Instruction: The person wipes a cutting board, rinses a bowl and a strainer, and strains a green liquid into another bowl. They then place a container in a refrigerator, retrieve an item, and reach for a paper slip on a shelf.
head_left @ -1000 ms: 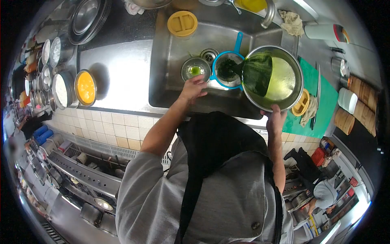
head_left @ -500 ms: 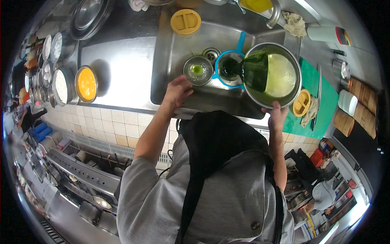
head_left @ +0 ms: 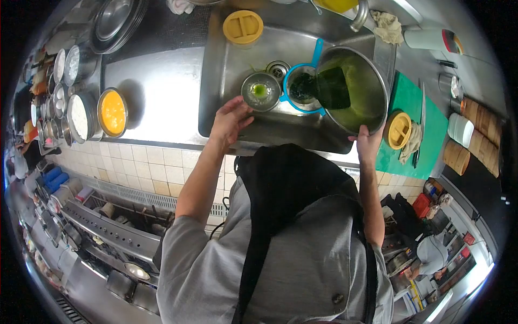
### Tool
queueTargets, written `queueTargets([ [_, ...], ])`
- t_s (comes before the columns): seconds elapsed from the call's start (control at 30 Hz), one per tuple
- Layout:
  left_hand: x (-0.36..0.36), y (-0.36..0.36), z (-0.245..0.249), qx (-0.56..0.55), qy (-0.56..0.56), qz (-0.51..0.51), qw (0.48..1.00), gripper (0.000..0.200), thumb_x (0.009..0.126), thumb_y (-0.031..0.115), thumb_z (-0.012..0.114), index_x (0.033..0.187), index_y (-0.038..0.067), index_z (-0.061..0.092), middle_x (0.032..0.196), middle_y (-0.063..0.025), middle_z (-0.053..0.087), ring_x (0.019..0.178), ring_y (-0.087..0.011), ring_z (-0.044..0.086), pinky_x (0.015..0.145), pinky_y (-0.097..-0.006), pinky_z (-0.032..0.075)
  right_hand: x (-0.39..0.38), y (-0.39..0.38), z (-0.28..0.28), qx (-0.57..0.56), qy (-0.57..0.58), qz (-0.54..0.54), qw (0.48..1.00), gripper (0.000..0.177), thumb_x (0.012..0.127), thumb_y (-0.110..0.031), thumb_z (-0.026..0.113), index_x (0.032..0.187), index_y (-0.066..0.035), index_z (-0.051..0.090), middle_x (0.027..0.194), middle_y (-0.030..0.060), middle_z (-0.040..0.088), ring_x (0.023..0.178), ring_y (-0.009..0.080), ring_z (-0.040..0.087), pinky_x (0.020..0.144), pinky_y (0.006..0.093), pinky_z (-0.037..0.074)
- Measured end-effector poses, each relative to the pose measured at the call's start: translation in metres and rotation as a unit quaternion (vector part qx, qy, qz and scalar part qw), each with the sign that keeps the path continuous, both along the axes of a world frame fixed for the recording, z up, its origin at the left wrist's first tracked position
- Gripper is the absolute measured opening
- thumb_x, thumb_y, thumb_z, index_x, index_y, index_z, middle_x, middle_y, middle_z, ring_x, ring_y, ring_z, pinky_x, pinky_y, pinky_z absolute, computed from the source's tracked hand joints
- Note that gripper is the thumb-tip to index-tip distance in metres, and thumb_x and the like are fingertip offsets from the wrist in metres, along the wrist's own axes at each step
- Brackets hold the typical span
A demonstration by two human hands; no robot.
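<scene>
The right hand (head_left: 368, 143) has its grip closed on the near rim of a large steel bowl (head_left: 360, 102), which is held over the right side of the sink (head_left: 280, 132) and tipped steeply away from the person. A dark green mass slides with green liquid from the bowl's lowered lip into a blue-rimmed strainer (head_left: 301, 89). The strainer stands in the sink just beside the drain (head_left: 278, 68), its blue handle pointing to the back. To the strainer's left, close by it, a small steel bowl (head_left: 260, 92) holds a little bright green liquid. The left hand (head_left: 229, 120) is over the sink's front edge, just short of the small bowl, its grip open with the fingers spread and holding nothing; whether it touches the edge cannot be told. A round yellow lid (head_left: 243, 27) lies at the back of the sink. On the counter (head_left: 156, 92) to the left stand a steel bowl of orange-yellow liquid (head_left: 113, 112) and, beside it, a steel pot with white contents (head_left: 81, 117). To the right of the sink a green cutting board (head_left: 411, 100) carries a smaller yellow lid (head_left: 400, 130), a crumpled cloth (head_left: 413, 144) and a knife (head_left: 421, 121). Bamboo steamers (head_left: 482, 141) are stacked beyond the board. Another person (head_left: 431, 254) bends over far below at the lower right
</scene>
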State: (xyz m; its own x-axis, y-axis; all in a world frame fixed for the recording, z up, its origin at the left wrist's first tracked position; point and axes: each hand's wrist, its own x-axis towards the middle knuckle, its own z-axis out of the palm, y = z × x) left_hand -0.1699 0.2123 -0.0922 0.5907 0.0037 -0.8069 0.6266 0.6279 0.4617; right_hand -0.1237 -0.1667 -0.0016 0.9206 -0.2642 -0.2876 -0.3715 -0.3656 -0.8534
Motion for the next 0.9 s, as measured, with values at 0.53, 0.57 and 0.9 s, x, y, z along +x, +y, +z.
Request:
queueTargets([
  [0.53,0.006,0.026,-0.021,0.006,0.011,0.037,0.999,0.047,0.096,0.008,0.063,0.14,0.003,0.044,0.114,-0.009,0.061,0.106,-0.0248,0.062,0.094,-0.0426,0.052,0.006,0.009,0.014,-0.252,-0.155,0.192,0.936,0.091,0.072,0.011,0.049,0.156,0.002,0.015,0.152,0.0268,0.036,0.144,0.0392,0.034,0.117,0.0412,0.028],
  [0.57,0.009,0.027,-0.023,0.014,0.018,0.041,0.999,0.048,0.096,0.009,0.063,0.14,0.003,0.044,0.114,-0.0092,0.061,0.106,-0.0247,0.062,0.094,-0.0428,0.052,0.006,0.01,0.016,-0.252,-0.154,0.193,0.936,0.091,0.072,0.011,0.049,0.156,0.002,0.015,0.152,0.0268,0.036,0.144,0.0392,0.034,0.117,0.0412,0.028],
  [0.9,0.037,0.027,-0.061,0.068,0.012,0.017,0.997,0.051,0.093,0.009,0.067,0.138,0.002,0.045,0.114,-0.0082,0.061,0.104,-0.0222,0.063,0.093,-0.0407,0.054,0.004,0.013,0.017,-0.28,-0.161,0.194,0.926,0.091,0.074,0.01,0.052,0.155,0.002,0.013,0.152,0.0243,0.034,0.136,0.037,0.042,0.105,0.0385,0.046],
])
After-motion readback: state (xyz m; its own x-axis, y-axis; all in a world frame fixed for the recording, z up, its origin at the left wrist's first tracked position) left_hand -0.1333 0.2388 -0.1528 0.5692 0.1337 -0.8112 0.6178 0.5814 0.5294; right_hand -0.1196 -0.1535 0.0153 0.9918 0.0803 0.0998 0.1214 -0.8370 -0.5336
